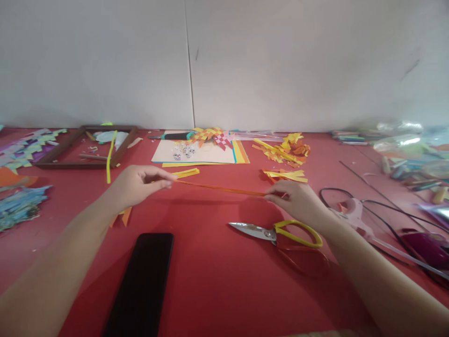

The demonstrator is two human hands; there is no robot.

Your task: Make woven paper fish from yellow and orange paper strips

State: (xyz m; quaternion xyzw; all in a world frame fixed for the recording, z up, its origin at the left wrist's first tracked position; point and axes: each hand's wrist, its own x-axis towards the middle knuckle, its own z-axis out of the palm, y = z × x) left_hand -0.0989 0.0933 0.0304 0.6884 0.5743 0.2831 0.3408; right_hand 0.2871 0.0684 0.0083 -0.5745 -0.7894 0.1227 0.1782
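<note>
An orange paper strip is stretched between my two hands, seen nearly edge-on above the red table. My left hand pinches its left end, with fingers and thumb closed together. At the other end, my right hand is closed on the strip too. Just behind the left fingertips lies a small bundle of yellow strips. Yellow and orange strips rest right behind my right hand. Below that hand, scissors with yellow and red handles lie with blades pointing left.
A black phone lies at the front. Behind are a brown frame, paper sheets bearing woven paper pieces, and a heap of folded strips. To the right sit a glue gun, its cord, and crayons in plastic.
</note>
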